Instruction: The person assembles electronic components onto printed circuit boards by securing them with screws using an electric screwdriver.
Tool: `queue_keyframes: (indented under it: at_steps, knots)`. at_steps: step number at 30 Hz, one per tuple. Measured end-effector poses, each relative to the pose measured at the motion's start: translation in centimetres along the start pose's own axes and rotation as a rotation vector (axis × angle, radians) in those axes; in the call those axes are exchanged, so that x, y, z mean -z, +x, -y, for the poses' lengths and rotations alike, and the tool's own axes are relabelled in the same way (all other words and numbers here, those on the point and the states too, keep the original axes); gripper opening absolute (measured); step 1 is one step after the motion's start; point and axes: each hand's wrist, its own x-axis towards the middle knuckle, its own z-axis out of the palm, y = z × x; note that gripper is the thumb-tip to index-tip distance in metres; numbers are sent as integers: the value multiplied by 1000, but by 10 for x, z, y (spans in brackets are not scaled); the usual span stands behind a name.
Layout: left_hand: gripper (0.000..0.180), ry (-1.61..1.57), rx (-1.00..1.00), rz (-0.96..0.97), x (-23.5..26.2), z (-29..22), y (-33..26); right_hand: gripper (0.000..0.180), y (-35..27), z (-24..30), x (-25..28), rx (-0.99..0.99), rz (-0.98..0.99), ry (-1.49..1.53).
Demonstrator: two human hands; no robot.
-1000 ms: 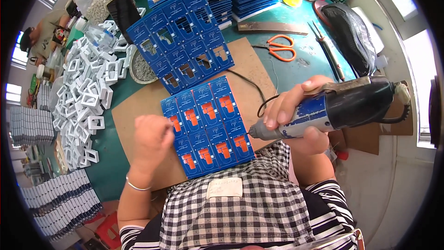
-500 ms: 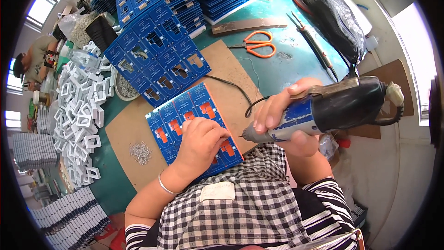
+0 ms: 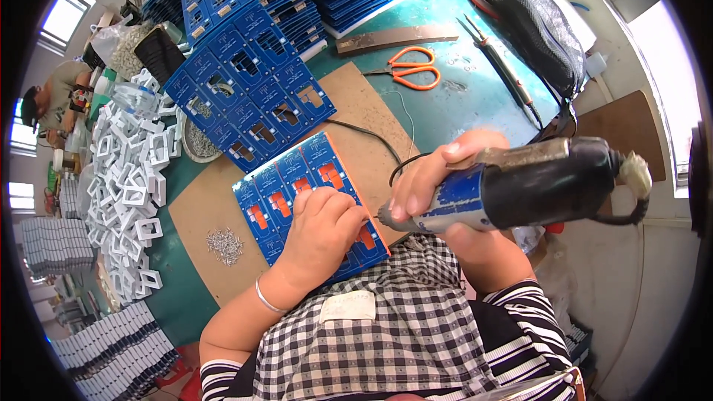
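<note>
In my right hand (image 3: pixel 425 178) is an electric screwdriver (image 3: pixel 535 187) with a black, blue and grey body, lying nearly level. Its bit points left, close to the fingertips of my left hand (image 3: pixel 321 224). That hand lies over a blue circuit board panel (image 3: pixel 304 150), thumb and fingers pinched near the panel's right edge; anything between them is hidden. Orange shows through the panel's cutouts and along its edge. A small pile of screws (image 3: pixel 224 246) sits left of the panel on a brown board (image 3: pixel 194 204).
Blue panels (image 3: pixel 249 82) stand stacked beyond. White plastic frames (image 3: pixel 122 178) heap up at left, beside a bowl of small parts (image 3: pixel 199 137). Orange-handled scissors (image 3: pixel 414 68), a brown bar (image 3: pixel 397 38), a soldering iron (image 3: pixel 501 67) and a black case (image 3: pixel 535 33) lie at far right.
The screwdriver and my right hand have shifted left, bringing the bit right up to my left fingertips. My left hand stays pinched at nearly the same spot on the panel.
</note>
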Motion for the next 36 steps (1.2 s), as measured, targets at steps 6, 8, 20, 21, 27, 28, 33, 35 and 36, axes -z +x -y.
queue_keyframes:
  at_steps: [6,8,20,21,27,28,33,35,36]
  knots:
    - [16,-2,-14,-37,-3,5,-5,59,5,6,-4,-103,99,-49]
    - [16,5,-19,-46,-5,6,-6,54,6,6,-5,-153,147,-117]
    - [15,-70,38,-74,3,11,-21,49,5,4,-33,-171,172,-434]
    - [15,-90,16,-89,6,11,-21,49,7,1,-36,-141,119,-350]
    - [10,106,196,-234,44,42,-57,53,10,-17,-31,-113,129,-50]
    - [9,202,248,-251,51,54,-69,53,10,-18,-32,-113,137,-41]
    - [6,473,407,-112,85,86,-119,59,10,-17,-30,-196,-4,-13]
    - [6,479,400,-91,82,86,-126,59,12,-18,-22,-193,-5,22]
    - [6,486,394,-66,81,87,-127,59,14,-18,-19,-235,-53,9]
